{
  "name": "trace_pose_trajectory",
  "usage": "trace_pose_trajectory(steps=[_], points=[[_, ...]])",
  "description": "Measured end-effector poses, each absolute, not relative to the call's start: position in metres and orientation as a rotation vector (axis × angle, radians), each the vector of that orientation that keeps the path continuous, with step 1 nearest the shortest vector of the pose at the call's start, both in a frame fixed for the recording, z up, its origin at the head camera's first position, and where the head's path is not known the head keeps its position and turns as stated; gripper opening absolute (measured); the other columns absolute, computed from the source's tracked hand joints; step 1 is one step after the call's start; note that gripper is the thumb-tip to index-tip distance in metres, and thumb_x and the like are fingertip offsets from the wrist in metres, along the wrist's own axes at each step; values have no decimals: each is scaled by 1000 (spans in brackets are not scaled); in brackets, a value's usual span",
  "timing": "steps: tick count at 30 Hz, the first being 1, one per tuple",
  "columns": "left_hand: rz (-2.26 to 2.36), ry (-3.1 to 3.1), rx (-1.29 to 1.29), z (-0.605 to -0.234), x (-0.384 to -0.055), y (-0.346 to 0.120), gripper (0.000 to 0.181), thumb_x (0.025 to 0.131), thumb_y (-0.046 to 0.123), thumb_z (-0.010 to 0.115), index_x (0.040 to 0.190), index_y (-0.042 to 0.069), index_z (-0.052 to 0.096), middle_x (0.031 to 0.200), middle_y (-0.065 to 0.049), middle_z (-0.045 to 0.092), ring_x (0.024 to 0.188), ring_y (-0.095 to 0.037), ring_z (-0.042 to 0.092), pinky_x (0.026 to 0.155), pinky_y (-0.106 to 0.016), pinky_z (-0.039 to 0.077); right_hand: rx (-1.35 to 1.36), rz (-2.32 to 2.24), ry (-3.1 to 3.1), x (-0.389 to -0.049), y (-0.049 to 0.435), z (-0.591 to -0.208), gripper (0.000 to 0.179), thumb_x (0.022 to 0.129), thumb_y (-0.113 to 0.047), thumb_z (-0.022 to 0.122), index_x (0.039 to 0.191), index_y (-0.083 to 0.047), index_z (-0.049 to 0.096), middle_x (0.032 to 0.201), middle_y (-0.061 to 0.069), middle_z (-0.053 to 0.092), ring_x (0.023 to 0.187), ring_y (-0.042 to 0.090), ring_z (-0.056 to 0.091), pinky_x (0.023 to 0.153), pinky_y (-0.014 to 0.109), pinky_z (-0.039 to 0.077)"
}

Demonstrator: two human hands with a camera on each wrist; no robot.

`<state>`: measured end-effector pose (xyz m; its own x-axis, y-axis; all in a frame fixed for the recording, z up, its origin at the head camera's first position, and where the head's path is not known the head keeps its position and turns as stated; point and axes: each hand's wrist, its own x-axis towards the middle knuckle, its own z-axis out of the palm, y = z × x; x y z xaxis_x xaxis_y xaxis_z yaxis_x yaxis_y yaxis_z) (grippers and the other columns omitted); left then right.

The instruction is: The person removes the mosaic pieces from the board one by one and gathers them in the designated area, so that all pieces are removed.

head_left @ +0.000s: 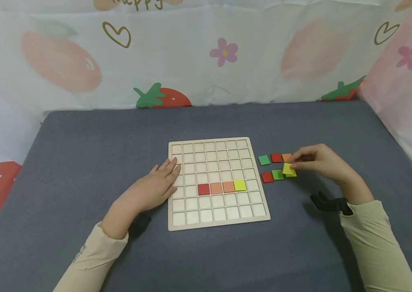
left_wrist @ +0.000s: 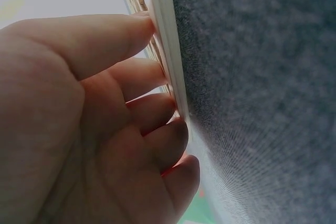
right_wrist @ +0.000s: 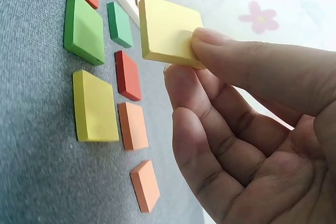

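Observation:
My right hand [head_left: 320, 162] pinches a yellow square tile [right_wrist: 167, 29] between thumb and fingertips, above the table to the right of the grid board [head_left: 206, 215]. In the head view that tile overlaps another yellow tile [right_wrist: 95, 109], which lies on the cloth. My left hand [head_left: 155, 186] rests on the board's left edge with its fingers extended; the left wrist view shows the thumb [left_wrist: 121, 32] and fingertips along that edge. One row of the board holds a red tile [head_left: 203, 189], two orange tiles [head_left: 216, 188] and a yellow tile [head_left: 239, 185], side by side.
Beside the board's right edge lie loose tiles: a teal-green one [head_left: 264, 160], two red ones [head_left: 267, 177], a light green one [head_left: 277, 174] and orange ones [right_wrist: 133, 126]. Dark grey cloth [head_left: 93, 142] covers the table. A printed curtain [head_left: 191, 52] hangs behind it.

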<state>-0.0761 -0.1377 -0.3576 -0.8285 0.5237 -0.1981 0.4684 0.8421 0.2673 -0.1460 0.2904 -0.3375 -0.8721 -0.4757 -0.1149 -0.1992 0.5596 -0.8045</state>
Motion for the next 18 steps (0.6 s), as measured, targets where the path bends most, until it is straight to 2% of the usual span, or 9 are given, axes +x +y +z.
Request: trace_pose_trajectory(steps=[8,14,18], points=[[296,2757,763,-357,-76,-137,55,99,19,48,144,-7,29,152,-24,19,141,-36,16,110,-52,20,-532,-1174,2516,-145,299,-335,17,87,-12,69,98,0,71,103,11,66,93,1,59,75,22,52],[294,2759,765,-358,-76,-138,55,99,19,48,144,-6,30,152,-24,19,141,-36,16,110,-53,20,-537,-1169,2504,-144,303,-334,17,88,-12,67,99,1,71,98,8,67,83,9,64,73,27,53],[293,2759,762,-358,-76,-138,55,99,19,48,144,-6,30,152,-24,19,141,-36,16,110,-53,20,-517,-1162,2494,-143,306,-332,17,89,-13,67,100,0,70,94,6,68,82,12,63,74,28,53]])
